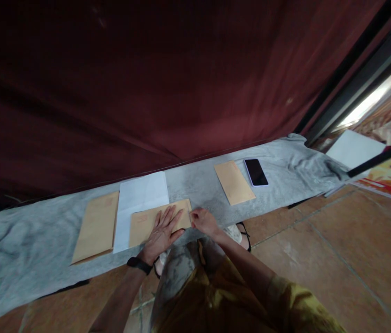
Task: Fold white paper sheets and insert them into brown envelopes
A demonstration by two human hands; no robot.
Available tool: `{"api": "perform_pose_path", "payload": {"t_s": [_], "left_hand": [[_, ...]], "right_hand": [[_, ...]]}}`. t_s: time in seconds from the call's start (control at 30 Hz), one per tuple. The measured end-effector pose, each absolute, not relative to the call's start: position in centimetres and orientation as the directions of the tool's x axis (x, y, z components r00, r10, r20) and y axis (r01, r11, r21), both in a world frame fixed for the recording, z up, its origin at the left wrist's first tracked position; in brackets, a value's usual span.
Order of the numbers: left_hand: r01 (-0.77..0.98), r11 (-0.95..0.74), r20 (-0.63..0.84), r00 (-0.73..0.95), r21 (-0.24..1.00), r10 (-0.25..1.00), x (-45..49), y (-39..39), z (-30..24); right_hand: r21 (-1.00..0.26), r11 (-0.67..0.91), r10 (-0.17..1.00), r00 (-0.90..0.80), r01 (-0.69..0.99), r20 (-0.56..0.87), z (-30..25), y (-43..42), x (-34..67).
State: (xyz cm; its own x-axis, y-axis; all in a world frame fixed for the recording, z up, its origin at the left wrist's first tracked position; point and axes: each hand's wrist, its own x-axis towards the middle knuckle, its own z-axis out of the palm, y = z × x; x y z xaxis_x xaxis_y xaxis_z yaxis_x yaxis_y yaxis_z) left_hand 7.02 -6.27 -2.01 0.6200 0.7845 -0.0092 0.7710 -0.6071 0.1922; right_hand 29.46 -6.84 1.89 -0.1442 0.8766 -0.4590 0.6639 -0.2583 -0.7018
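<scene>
A brown envelope point(143, 224) lies on a grey cloth point(42, 263) spread on the floor, partly over a white sheet of paper point(139, 196). My left hand point(163, 233) rests flat on this envelope with fingers spread. My right hand point(204, 221) is at the envelope's right end, fingers curled and pinched at its edge or flap. A black band is on my left wrist.
A second brown envelope point(97, 226) lies left of the paper. A third point(234, 181) lies to the right beside a black phone point(256, 172). A dark red curtain point(146, 83) hangs behind. Tiled floor point(337, 249), white paper point(354, 149) at far right.
</scene>
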Motion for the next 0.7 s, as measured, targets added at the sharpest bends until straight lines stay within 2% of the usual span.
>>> {"api": "perform_pose_path", "payload": {"t_s": [0.23, 0.7], "left_hand": [[0.774, -0.608, -0.009, 0.619, 0.176, 0.786, 7.1, -6.3, -2.0], [0.773, -0.612, -0.018, 0.623, 0.166, 0.782, 7.1, -6.3, -2.2]], "right_hand": [[-0.741, -0.213, 0.917, -0.132, 0.637, -0.377, 1.1, -7.7, 29.0], [-0.775, -0.208, 0.926, -0.136, 0.597, -0.352, 0.6, -7.6, 29.2]]}}
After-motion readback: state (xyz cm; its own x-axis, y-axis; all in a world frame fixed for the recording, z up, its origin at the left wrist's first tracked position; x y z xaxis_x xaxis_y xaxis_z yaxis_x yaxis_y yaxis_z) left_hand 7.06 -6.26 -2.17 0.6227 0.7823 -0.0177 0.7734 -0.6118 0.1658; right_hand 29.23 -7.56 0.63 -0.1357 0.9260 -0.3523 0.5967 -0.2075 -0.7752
